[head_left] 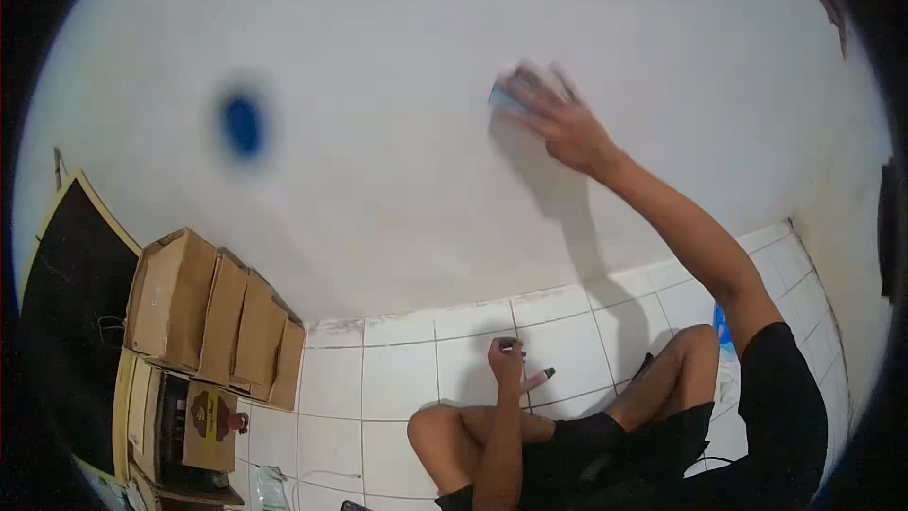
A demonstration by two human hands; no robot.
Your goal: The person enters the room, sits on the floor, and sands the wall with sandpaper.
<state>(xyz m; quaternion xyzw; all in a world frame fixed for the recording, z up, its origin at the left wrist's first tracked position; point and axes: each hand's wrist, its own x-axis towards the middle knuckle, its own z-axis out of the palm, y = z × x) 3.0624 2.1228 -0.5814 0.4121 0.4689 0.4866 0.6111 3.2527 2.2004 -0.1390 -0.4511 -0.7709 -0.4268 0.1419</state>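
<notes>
My right hand [558, 123] is raised against the white wall [397, 170], its fingers blurred by motion. Under the fingers it presses a light-blue flat piece [508, 99], perhaps a cloth or sponge, mostly covered by the hand. Low over the tiled floor, my left hand [507, 360] is curled closed in front of my crossed legs. Something small and pale shows at its fingers, too small to name. Beside the left wrist is a pinkish stick-like thing with a dark tip [540, 379].
Cardboard boxes [218, 312] stand in a row at the left, above a shelf [194, 492] with a yellow-fronted box [210, 426]. A dark, yellow-edged panel [80, 293] leans beside them. Blue-and-white packaging [726, 360] lies behind my right knee. A blurred blue spot [243, 125] appears at upper left.
</notes>
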